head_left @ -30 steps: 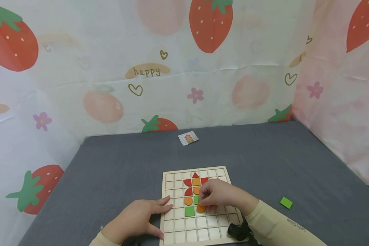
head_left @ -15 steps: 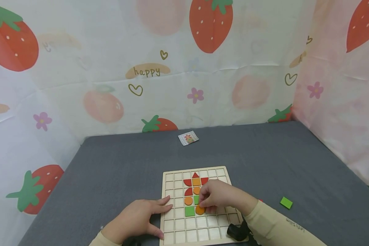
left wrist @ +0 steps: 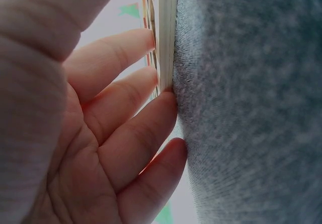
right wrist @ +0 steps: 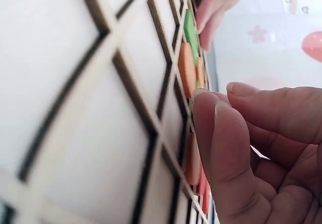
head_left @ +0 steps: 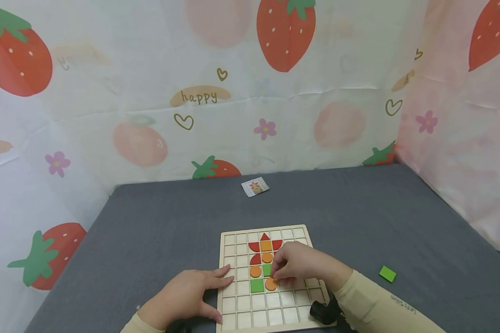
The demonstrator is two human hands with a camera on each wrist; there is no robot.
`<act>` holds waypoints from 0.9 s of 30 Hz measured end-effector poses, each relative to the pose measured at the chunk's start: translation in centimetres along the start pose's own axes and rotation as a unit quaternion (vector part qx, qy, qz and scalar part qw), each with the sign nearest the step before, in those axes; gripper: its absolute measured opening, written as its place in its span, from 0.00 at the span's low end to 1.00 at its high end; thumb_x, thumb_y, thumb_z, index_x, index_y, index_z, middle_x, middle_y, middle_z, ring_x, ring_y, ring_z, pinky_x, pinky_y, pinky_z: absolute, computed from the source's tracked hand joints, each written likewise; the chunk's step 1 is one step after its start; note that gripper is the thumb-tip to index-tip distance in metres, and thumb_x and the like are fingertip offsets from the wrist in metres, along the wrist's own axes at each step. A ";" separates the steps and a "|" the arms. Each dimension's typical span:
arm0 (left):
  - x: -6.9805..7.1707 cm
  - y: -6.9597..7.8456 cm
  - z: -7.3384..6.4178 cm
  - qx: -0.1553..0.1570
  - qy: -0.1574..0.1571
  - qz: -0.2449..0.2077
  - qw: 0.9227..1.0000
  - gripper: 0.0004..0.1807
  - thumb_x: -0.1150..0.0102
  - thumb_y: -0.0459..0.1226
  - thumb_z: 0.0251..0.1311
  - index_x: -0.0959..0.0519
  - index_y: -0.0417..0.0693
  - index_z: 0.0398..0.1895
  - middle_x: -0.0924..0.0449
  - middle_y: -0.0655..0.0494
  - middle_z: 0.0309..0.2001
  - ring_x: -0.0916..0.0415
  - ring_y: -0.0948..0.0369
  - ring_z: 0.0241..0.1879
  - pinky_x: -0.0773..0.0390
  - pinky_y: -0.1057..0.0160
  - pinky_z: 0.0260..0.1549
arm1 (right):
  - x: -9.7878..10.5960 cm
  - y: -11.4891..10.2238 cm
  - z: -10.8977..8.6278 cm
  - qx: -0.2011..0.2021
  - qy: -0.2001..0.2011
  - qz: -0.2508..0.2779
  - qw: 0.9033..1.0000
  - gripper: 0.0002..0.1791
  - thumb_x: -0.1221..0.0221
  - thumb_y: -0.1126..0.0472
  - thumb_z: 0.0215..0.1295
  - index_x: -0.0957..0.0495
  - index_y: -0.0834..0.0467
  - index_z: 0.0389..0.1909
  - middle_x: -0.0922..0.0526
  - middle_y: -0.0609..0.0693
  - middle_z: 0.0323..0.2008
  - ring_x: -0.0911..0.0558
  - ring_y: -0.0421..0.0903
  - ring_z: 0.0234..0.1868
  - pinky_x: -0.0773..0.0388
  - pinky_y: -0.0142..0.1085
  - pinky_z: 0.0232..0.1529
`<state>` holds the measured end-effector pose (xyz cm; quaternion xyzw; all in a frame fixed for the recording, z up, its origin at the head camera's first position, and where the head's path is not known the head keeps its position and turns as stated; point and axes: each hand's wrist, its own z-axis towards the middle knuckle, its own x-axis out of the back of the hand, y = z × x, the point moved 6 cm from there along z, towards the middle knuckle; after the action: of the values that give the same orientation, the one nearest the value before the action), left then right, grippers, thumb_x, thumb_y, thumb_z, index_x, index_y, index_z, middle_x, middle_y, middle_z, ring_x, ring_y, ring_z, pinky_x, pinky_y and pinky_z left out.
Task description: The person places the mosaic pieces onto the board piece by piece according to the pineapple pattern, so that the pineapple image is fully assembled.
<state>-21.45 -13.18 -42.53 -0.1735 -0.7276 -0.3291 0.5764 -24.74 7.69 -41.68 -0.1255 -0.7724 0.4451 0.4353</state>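
A pale wooden grid board (head_left: pixel 243 304) lies on the table. My left hand (head_left: pixel 191 291) rests at its left side; in the left wrist view, spread fingertips (left wrist: pixel 143 78) touch the board's edge (left wrist: pixel 165 43). An orange disc (head_left: pixel 271 284) lies in a cell, right of a green square (head_left: pixel 257 286). My right hand (head_left: pixel 297 263) is just beside that disc, its bent fingertips right at the disc's edge. The right wrist view shows the disc (right wrist: pixel 186 70) with no finger around it. Farther up the board are more orange discs, a green square and several red pieces, partly hidden by my right hand.
A loose green square (head_left: pixel 387 274) lies on the grey tablecloth (head_left: pixel 183 226) to the right. At the back is a small picture card (head_left: pixel 255 187). A black wrist device (head_left: pixel 322 312) overlaps the board's lower right corner. Strawberry-printed curtains (head_left: pixel 150 69) stand behind and beside the table.
The orange disc, at first tilted in my right fingers, now lies flat in its cell. My right hand has shifted slightly away from it. The left hand stays put.
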 end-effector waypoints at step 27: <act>-0.1 -0.1 0.0 -0.005 0.006 0.001 1.000 0.46 0.42 0.68 0.34 0.31 0.62 0.62 0.36 0.60 0.64 0.32 0.63 0.58 0.30 0.59 0.50 | 8.8 4.0 -6.2 -0.003 0.036 -0.060 0.998 0.06 0.38 0.61 0.56 0.18 0.58 0.34 0.17 0.48 0.32 0.22 0.42 0.33 0.25 0.35 0.35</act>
<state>-21.48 -13.28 -42.68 -0.1753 -0.7221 -0.3328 0.5806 -25.83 18.67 -38.56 -0.0956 -0.7638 0.4113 0.4881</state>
